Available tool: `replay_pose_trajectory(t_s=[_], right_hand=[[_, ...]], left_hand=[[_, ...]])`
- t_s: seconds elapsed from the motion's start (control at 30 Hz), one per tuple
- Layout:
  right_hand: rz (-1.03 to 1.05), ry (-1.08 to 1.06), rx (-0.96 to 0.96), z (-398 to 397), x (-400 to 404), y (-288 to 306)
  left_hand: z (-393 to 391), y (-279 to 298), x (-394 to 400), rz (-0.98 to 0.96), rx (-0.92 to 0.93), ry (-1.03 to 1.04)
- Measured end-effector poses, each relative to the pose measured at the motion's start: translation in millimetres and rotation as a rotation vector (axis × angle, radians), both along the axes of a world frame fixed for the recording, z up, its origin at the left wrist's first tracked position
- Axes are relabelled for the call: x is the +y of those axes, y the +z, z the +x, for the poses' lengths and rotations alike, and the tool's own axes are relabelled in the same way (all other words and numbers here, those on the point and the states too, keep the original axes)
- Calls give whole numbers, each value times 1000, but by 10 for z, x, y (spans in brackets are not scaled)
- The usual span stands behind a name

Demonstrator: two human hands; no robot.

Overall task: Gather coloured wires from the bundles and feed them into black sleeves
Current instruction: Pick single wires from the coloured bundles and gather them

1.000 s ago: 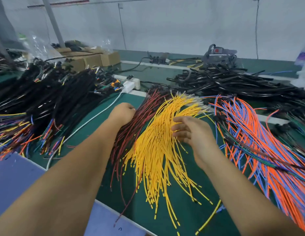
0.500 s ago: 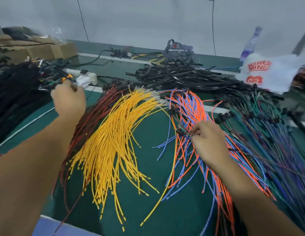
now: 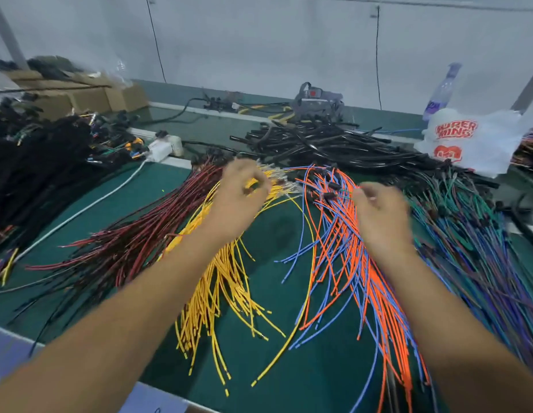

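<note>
Since half a second earlier the left hand (image 3: 240, 195) had crossed to pinch yellow wires (image 3: 217, 281), the right hand (image 3: 378, 213) pinching orange ones (image 3: 342, 234); gathering step, sleeves (image 3: 319, 144) next.

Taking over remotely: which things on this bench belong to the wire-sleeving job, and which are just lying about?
Job:
yellow wires
red wires
orange and blue wires
green and purple wires
black sleeves
left hand
right hand

Lying about:
plastic bag
bottle
cardboard boxes
white charger
</note>
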State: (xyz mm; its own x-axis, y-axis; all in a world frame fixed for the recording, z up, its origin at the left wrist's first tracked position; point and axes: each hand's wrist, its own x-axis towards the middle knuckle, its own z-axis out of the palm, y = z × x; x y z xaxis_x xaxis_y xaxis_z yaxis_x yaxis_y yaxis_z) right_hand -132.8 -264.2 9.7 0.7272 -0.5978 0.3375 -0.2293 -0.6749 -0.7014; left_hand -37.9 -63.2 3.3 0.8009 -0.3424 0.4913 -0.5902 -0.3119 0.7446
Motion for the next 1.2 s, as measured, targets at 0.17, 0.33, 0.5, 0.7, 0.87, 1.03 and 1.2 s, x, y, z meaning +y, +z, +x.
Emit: replay_pose_trajectory(t_s=[0.17,0.33,0.5,0.7,0.87,1.03,1.2], right_hand=[[1029,204,-171,254,587,17],[1020,209,-168,226,458,-219],[1205,342,-98,275,477,-294],[1301,314,-393,276,431,-363],[1372,354,-628,214,184,-336],[1395,420,-695,179,96,-265],[1390,433,-576,188,198,-287]], left_hand=[[-449,-268,-206,187,-21,-400],[-306,-51,36,326,284,-684],[-181,15,-13,578,266,-629],[-439,-21,-295,877,-225,-694],[-316,10,-224,541,-505,19],[-366,-46,-305,750,-83,-28],[-456,105,-393,788,29,-277]])
